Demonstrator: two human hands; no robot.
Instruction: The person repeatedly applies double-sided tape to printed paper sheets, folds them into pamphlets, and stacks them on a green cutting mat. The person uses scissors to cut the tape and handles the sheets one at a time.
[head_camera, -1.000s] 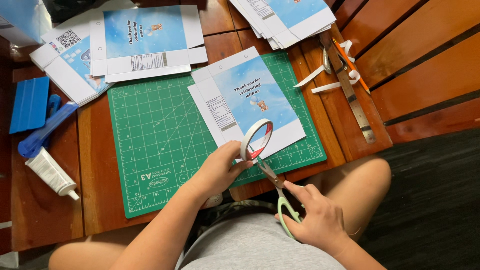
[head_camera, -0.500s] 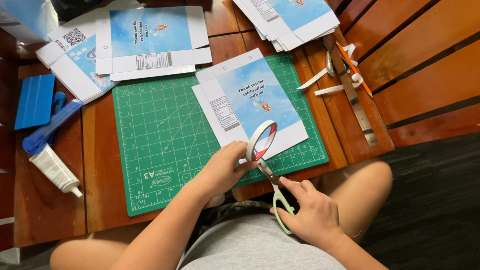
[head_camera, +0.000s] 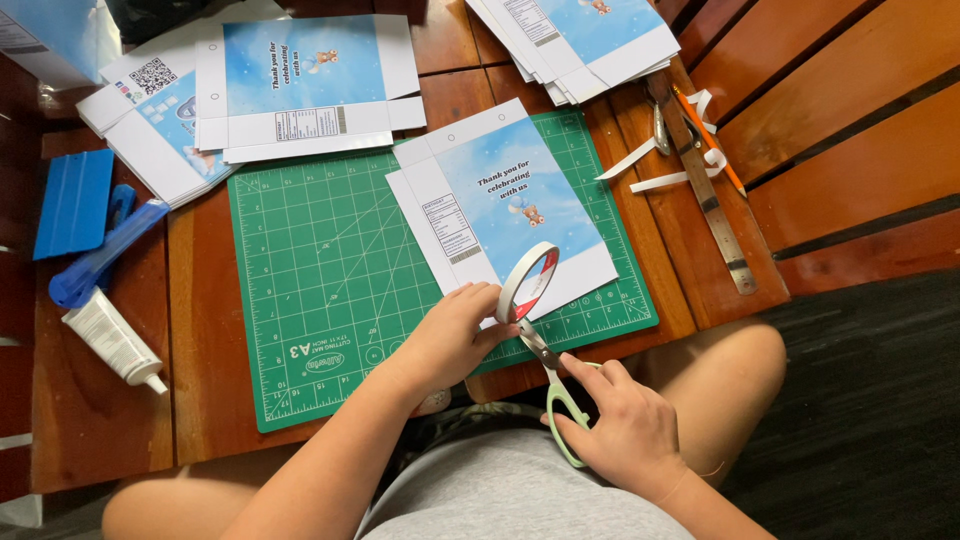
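Gripping a tape roll (head_camera: 527, 283) upright in left hand (head_camera: 450, 338) over the mat (head_camera: 330, 290) edge, fingers wrapped round it. Squeezing scissors (head_camera: 553, 375) in right hand (head_camera: 622, 430), blades touching the roll's bottom.

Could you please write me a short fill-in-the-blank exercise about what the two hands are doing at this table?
1. The left hand holds a roll of ____ on edge.
2. The right hand holds green-handled ____, blades pointing up at the roll.
3. Under the printed box sheet lies a cutting mat coloured ____.
4. The white tube lies to the ____ of the mat.

Missing words: tape; scissors; green; left
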